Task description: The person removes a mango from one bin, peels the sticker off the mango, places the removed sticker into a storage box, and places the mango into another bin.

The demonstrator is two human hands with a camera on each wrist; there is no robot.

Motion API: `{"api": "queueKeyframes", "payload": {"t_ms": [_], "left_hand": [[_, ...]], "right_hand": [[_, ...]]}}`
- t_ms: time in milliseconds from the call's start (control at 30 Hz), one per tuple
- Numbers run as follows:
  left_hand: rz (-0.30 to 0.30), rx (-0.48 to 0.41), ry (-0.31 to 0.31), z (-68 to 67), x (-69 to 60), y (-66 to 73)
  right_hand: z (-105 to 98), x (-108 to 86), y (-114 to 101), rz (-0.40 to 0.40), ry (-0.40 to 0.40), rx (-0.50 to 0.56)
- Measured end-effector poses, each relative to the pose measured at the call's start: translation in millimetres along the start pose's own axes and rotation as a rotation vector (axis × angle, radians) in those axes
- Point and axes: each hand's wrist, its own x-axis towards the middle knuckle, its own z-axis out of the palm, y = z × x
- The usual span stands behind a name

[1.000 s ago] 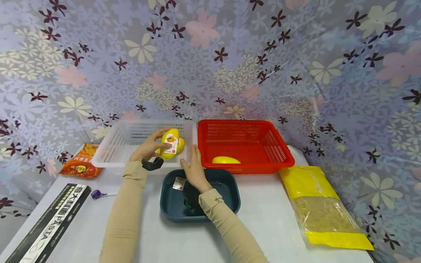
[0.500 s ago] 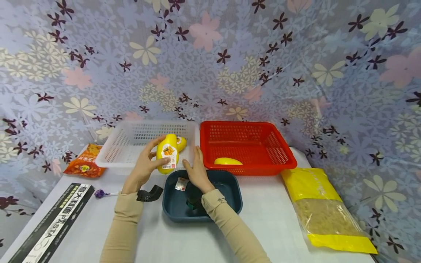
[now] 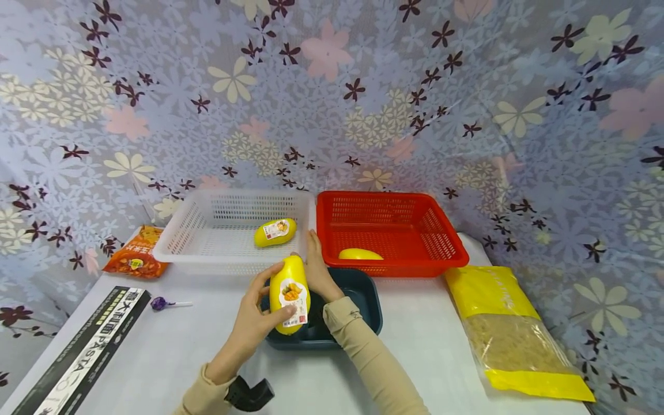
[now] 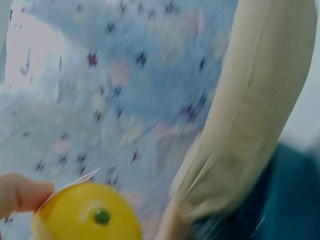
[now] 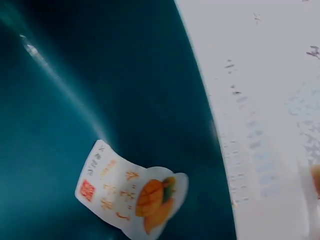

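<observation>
A labelled yellow mango (image 3: 290, 291) is held aloft, clamped between the fingers and thumb of the left hand (image 3: 251, 319), seen across the left part of the blue tray (image 3: 372, 297). It has just been carried out of the white basket (image 3: 207, 261) at 11 o'clock; removal is judged done, release not. A second mango (image 3: 275, 232) is left there at 12. At 1 o'clock, the right hand (image 3: 317, 271) is held straight-fingered by the basket's corner.
</observation>
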Motion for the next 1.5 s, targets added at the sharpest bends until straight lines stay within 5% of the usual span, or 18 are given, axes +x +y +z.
{"api": "queueKeyframes", "payload": {"t_ms": [267, 467, 600, 833, 1167, 1367, 1500], "left_hand": [[-0.04, -0.15, 0.05, 47.0, -54.6, -10.7], [-0.128, -0.13, -0.031, 69.3, -84.4, -28.5], [-0.166, -0.083, -0.101, 74.5, -90.3, -40.5], [-0.206, -0.079, -0.113, 75.1, -95.0, -53.9], [-0.119, 0.008, -0.095, 75.3, -104.0, -71.1], [-0.234, 0.02, -0.043, 71.8, -101.7, -71.1], [-0.337, -0.009, -0.041, 68.6, -97.5, -70.9]], "right_hand": [[-26.0, -15.1, 0.4, 0.036, -0.174, 0.106], [-52.7, -49.2, 3.6, 0.036, -0.28, 0.187], [-64.4, -74.9, 7.6, -0.048, -0.327, 0.26], [-78.7, -110.6, 11.3, -0.177, -0.378, 0.372], [-74.9, -159.6, 20.4, -0.287, -0.396, 0.533], [-65.0, -181.5, 26.9, -0.304, -0.376, 0.566], [-60.6, -193.5, 34.9, -0.257, -0.394, 0.476]]}}
